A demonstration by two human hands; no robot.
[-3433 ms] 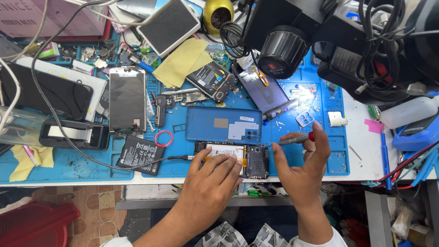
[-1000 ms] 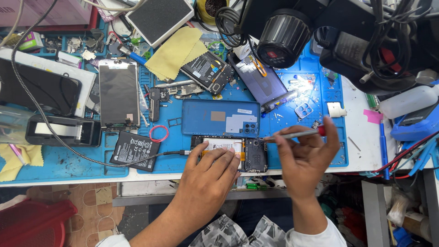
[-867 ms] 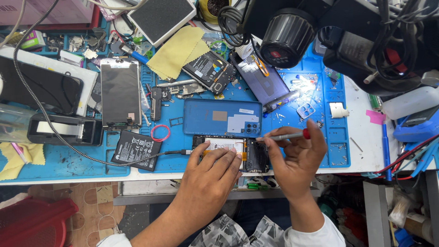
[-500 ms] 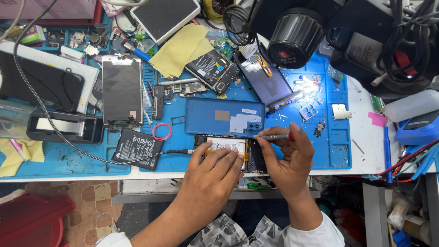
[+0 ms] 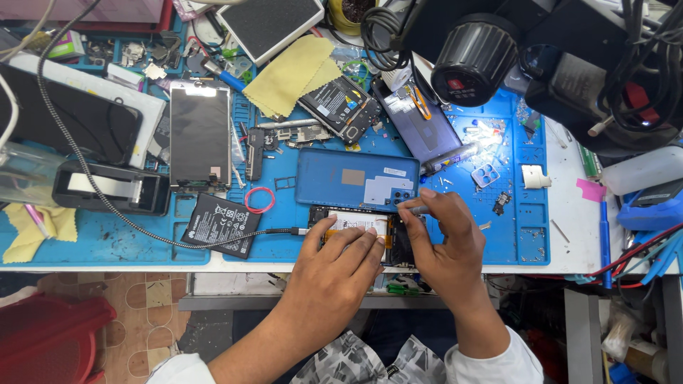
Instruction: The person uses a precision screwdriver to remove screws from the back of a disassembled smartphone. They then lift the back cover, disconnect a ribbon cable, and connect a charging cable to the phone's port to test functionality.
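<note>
Pressing down on an opened phone (image 5: 359, 226), left hand (image 5: 334, 267) flat with fingers spread, right hand (image 5: 445, 245) pinching a tool (image 5: 415, 210) over it, blue cover (image 5: 356, 179) just beyond

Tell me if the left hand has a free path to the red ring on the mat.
Probably yes: the left hand rests on the opened phone, and only the braided cable crosses toward the red ring.
</note>
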